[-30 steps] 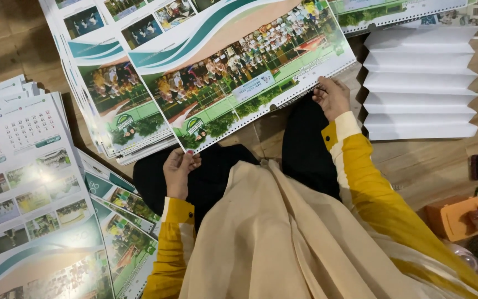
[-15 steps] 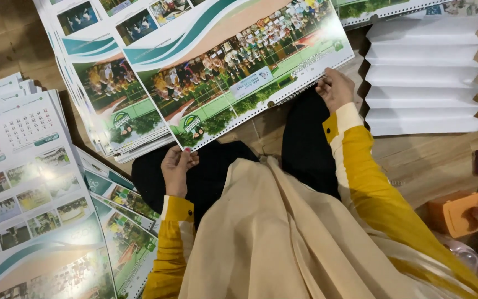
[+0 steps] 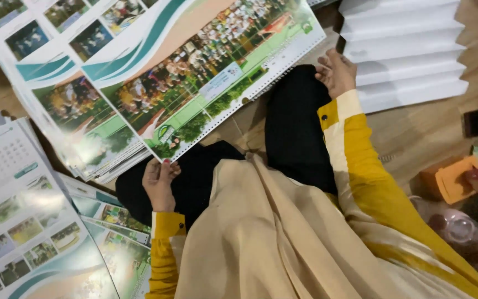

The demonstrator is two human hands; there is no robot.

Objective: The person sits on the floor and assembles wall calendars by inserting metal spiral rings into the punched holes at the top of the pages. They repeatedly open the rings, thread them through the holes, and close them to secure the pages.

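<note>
A large glossy calendar sheet (image 3: 206, 72) with a crowd photo and a punched bottom edge lies tilted across the floor in front of my knees. My left hand (image 3: 159, 182) pinches its lower left corner. My right hand (image 3: 336, 72) rests at the sheet's lower right edge, fingers curled against it. Under this sheet lies a stack of similar printed sheets (image 3: 78, 111). My yellow sleeves, black trousers and beige scarf fill the lower middle.
More calendar sheets (image 3: 23, 221) are piled at the left. A fanned stack of white sheets (image 3: 405, 61) lies at the upper right. An orange box (image 3: 449, 180) and a clear plastic bottle (image 3: 455, 224) sit at the right on the wooden floor.
The top sheet has shifted slightly up and to the right with both hands still on its lower edge. The view has tilted a little.
</note>
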